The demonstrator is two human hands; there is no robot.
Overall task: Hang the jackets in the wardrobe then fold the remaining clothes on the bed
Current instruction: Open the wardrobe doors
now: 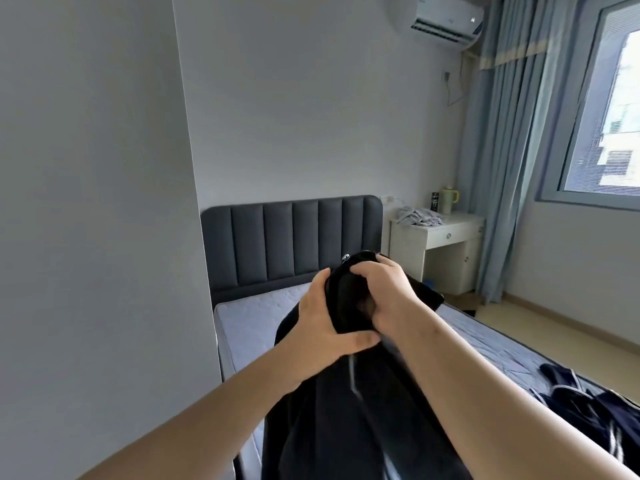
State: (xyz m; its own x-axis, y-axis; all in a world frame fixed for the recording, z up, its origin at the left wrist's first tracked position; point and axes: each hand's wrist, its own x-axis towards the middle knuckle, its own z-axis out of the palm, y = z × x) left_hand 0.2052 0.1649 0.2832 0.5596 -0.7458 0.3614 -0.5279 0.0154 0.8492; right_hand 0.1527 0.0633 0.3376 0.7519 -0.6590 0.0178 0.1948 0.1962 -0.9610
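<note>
Jacket [346, 427] held above the bed [263, 306], hanging from both your hands.
Its length drops from the bunched top end down toward you; your left hand [325, 327] and right hand [384, 292] both clutch that top, side by side, the right one slightly farther out.
</note>
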